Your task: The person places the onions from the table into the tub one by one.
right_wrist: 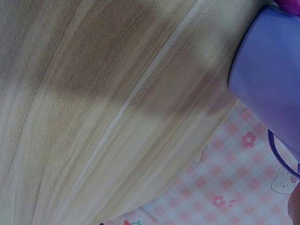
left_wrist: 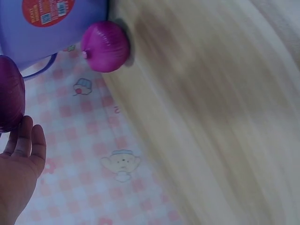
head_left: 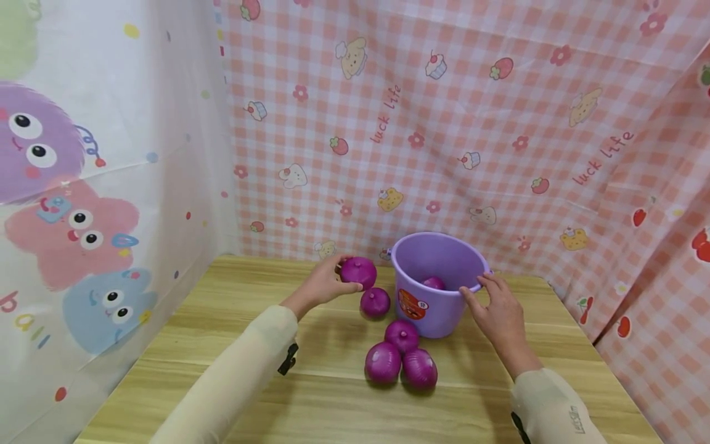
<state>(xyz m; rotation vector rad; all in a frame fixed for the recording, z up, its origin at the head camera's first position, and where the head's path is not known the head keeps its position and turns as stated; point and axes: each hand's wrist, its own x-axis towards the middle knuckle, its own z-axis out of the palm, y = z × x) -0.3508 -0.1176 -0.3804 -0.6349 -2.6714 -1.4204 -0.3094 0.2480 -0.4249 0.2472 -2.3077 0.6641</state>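
My left hand (head_left: 326,284) grips a purple-red onion (head_left: 359,273), held up left of the purple bucket (head_left: 436,313). In the left wrist view the same onion (left_wrist: 10,96) shows at the left edge, with the fingers (left_wrist: 26,140) against it. My right hand (head_left: 501,313) pinches the bucket's rim on its right side, thumb outside the near wall. Inside the bucket lies one onion (head_left: 433,283), partly hidden by the rim. Just below the held onion, another onion (head_left: 375,303) sits on the table by the bucket.
Three onions cluster in front of the bucket: one nearest it (head_left: 402,336), one at left (head_left: 383,362) and one at right (head_left: 420,369). They stand on a wooden table (head_left: 310,401). A checked curtain (head_left: 310,135) hangs behind its far edge, and a white printed curtain (head_left: 166,203) at left.
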